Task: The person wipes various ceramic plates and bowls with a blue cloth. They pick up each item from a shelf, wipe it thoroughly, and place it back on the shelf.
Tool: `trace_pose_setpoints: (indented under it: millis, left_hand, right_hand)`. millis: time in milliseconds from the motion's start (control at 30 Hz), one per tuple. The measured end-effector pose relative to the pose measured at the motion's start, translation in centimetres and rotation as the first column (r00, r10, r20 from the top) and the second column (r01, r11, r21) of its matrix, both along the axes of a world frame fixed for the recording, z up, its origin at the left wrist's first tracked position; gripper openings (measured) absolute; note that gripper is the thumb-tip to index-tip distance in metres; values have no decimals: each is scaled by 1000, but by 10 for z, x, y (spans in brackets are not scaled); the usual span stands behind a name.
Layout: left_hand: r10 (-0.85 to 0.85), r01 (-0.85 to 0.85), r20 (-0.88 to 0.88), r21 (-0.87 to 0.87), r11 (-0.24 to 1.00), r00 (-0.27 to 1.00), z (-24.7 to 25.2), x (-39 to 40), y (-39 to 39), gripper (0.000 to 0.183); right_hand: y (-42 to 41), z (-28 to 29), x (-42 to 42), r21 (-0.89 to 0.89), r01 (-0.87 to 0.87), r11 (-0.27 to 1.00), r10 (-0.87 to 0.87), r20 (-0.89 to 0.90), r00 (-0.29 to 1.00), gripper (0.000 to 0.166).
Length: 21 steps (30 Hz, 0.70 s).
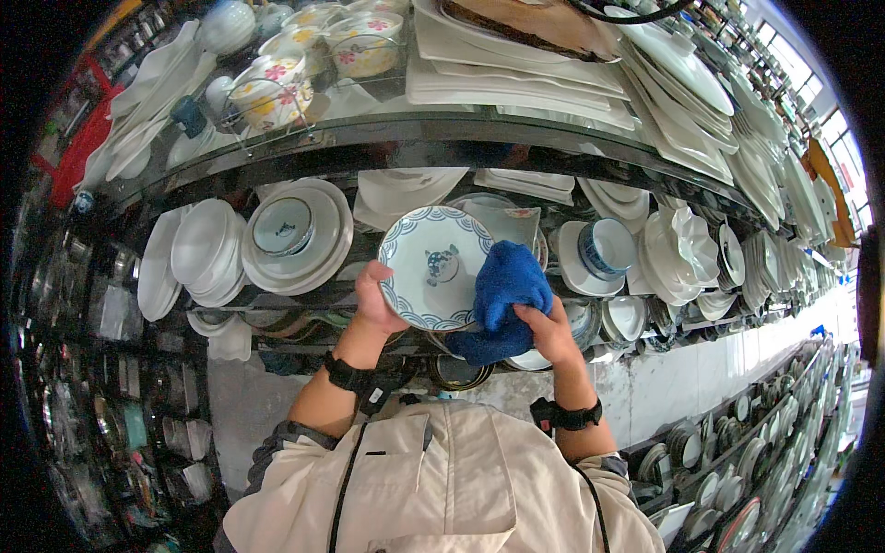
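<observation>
My left hand point(377, 298) grips the left rim of a round white plate point(415, 283), its thumb over the edge. A blue wave pattern runs around the plate's border, and a blue fish is painted at its centre. Bunched in my right hand point(550, 332) is a blue cloth point(510, 290), which lies against the plate's right side and covers that part of the rim. The plate is held up in front of a shelf of crockery, tilted with its face towards me. My right fingers are partly hidden by the cloth.
Ahead, a dark shelf edge point(429, 131) crosses above my hands. On its glass top stand flowered lidded pots point(273, 90) and stacked rectangular plates point(511, 83). Below it are stacked white plates point(297, 235) and blue-rimmed bowls point(608, 247). More racks of dishes point(719, 470) line the right behind me.
</observation>
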<state>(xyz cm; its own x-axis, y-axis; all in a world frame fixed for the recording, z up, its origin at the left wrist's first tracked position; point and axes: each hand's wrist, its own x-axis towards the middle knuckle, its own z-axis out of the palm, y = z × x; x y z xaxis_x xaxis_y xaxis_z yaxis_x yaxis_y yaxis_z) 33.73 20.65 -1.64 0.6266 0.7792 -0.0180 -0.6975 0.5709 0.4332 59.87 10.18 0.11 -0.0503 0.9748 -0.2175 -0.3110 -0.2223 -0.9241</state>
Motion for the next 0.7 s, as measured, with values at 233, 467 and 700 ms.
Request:
trace_pose_setpoints:
  millis: [233,467,700]
  left_hand:
    - [53,-53,-3,37,998,999,-2,-61,-23,91]
    - [15,-14,-13,65,998,1000,0,-108,-47,91]
    - [-90,88,10,110,990,996,8,-135,-70,84]
  right_hand:
    - [-44,-4,-6,265,180,947,-251,263,932,47]
    - [-50,23,-43,224,562,796,-588,70,806,52]
    - [-60,28,-119,617,656,434,-891,402,212,66]
